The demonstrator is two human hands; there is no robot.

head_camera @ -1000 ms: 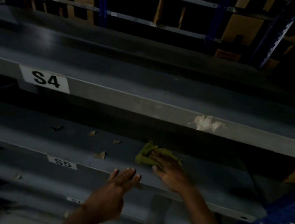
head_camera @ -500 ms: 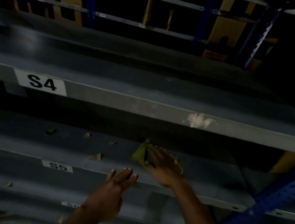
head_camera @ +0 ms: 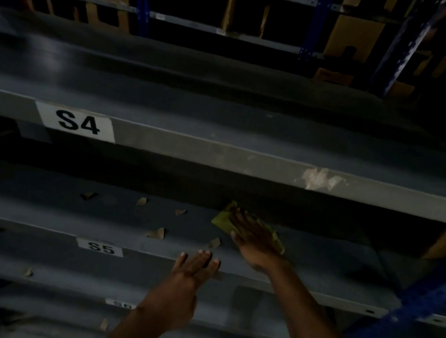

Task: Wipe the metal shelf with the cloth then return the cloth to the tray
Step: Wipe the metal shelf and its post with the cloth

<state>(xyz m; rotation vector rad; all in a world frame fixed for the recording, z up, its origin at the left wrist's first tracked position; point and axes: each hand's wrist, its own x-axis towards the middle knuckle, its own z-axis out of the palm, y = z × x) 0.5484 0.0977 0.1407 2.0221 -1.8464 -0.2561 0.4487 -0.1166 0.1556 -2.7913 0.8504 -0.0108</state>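
Observation:
A yellow-green cloth [head_camera: 222,219] lies on the grey metal shelf [head_camera: 70,212] labelled S5. My right hand [head_camera: 253,235] presses flat on the cloth with straight fingers and covers most of it. My left hand [head_camera: 196,264] rests with straight fingers on the front edge of the same shelf, just left of and nearer than the right hand. The light is dim. No tray is in view.
Small brown scraps [head_camera: 155,233] lie scattered on the S5 shelf left of the cloth. The S4 shelf [head_camera: 218,151] overhangs close above. A blue upright post [head_camera: 424,300] stands at the right. Cardboard boxes [head_camera: 353,36] fill racks behind.
My right hand has pushed the cloth deeper onto the shelf, away from the front edge. The left hand stays on the edge.

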